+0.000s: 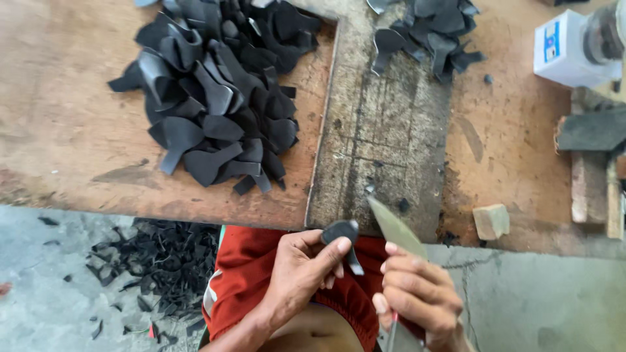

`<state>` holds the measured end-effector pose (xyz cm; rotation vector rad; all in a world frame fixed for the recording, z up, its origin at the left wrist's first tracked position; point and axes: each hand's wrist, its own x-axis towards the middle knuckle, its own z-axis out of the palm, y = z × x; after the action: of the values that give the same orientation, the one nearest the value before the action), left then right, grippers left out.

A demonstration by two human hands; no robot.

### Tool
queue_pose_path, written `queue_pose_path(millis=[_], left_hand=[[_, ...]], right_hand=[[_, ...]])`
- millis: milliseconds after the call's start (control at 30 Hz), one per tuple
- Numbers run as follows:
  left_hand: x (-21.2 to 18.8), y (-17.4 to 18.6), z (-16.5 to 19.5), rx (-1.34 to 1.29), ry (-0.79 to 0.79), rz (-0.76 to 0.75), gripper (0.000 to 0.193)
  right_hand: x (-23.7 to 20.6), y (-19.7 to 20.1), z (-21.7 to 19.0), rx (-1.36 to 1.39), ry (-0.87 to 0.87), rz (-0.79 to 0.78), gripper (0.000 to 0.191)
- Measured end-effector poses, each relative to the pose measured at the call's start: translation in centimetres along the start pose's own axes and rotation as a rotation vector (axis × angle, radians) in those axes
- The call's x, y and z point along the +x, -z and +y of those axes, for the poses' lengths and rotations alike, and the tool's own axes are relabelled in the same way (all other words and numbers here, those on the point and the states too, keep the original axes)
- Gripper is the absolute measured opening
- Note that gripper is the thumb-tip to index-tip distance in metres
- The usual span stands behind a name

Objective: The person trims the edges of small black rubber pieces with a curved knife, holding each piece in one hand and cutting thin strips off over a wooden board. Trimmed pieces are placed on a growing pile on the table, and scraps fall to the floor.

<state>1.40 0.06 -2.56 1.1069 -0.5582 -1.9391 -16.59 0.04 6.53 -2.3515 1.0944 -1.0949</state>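
- Left hand pinches a small black leather piece at the near bench edge; it looks light, thin and floppy, best gripped by its broad end
- Right hand is clenched round a knife, blade angled up against the piece
- Far left, a big heap of black cutouts lies on the wooden bench; a smaller heap sits further right
- Far right stands a white boxy package with a blue label

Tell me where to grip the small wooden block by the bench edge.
Take the wooden block across its two long side faces, coming straight down from above. It lies flat on the bench, apart from the knife, with bare wood around it, so fingers fit either side.
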Motion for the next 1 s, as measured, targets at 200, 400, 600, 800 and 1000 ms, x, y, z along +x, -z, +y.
queue_pose_path(millis=[200,400,600,800,1000], left_hand=[[-1.1,-0.7,1.6,0.126,-0.123,-0.017,0.021],[-2.2,-1.7,4.3,0.17,-0.228,-0.079,0.018],[-2.0,-1.7,8.9,0.544,-0.057,-0.102,0.019],[0.0,-2.2,10.6,1.091,-0.413,-0.056,0.019],[0.1,-1.9,11.1,1.238,-0.451,-0.004,0.02]], right_hand=[[-1.2,-1.1,0.3,0.005,-0.011,0.06,0.011],[-0.9,-1.2,0.2,0.037,0.031,0.089,0.012],[-1.1,-0.4,-0.3,0.108,-0.106,0.157,0.009],[-0.8,0.3,-0.5,0.139,-0.071,0.152,0.011],[-0.9,-0.3,0.1,0.206,0.165,0.187,0.011]])
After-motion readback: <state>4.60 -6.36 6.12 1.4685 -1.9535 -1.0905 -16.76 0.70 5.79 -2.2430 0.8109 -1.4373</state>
